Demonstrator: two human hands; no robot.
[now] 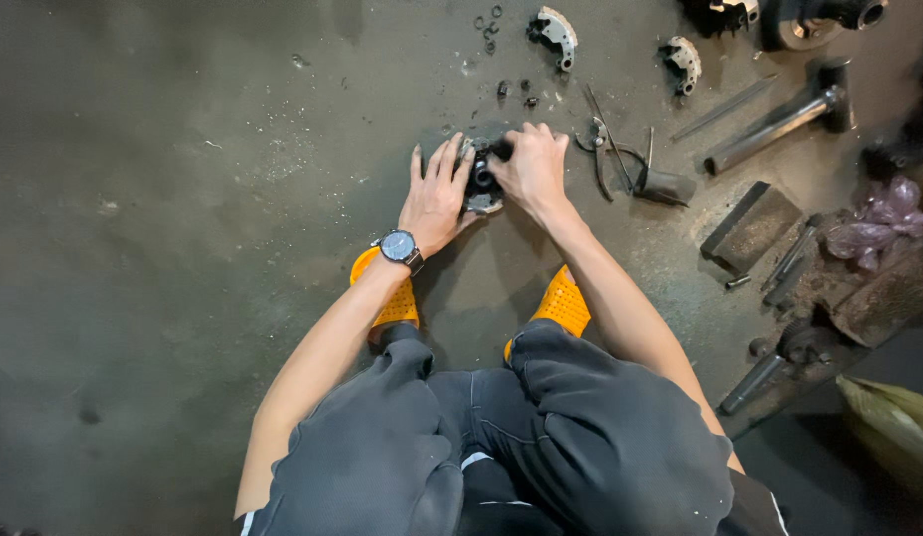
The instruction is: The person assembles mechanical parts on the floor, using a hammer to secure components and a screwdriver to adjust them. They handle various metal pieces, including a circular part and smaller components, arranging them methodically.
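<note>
I squat on a dark, greasy concrete floor (183,199). A small round metal part (481,189), dark and oily with a black centre, lies on the floor in front of me. My left hand (436,194), with a wristwatch on its wrist, rests flat against the part's left side, fingers spread. My right hand (529,164) is closed in a fist over the part's top right, gripping a dark piece there. What exactly it grips is hidden by the fingers.
Pliers (600,149) and a dark cup-shaped piece (665,186) lie just right of my hands. Two curved metal shoes (556,32) (682,62), small rings (486,30), a hammer (779,119), a flat block (749,223), rods and a purple bag (873,223) lie farther off.
</note>
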